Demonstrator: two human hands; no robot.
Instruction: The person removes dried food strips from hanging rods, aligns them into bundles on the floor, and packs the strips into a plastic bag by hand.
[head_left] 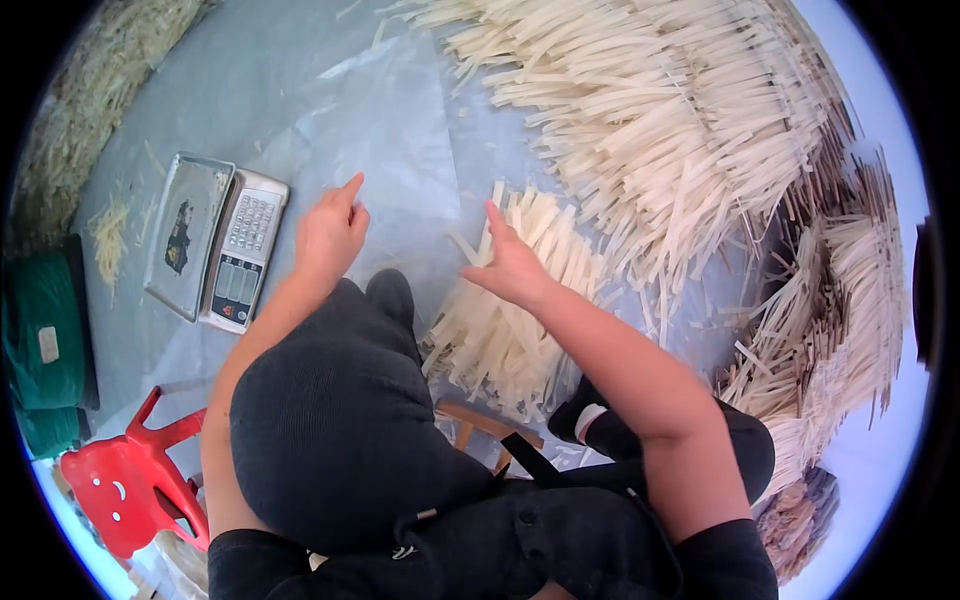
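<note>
My left hand is above the grey sheet, just right of a digital scale with a metal tray. Its index finger points forward and the other fingers are partly curled, with nothing visible in them. Over the left edge of a loose heap of pale flat strips is my right hand, thumb and index finger spread apart, holding nothing. A dark piece lies on the scale's tray.
Large rows of pale strips cover the right side. A red stool stands at the lower left, below a green bag. Brownish material is piled at the upper left. A few strips lie left of the scale.
</note>
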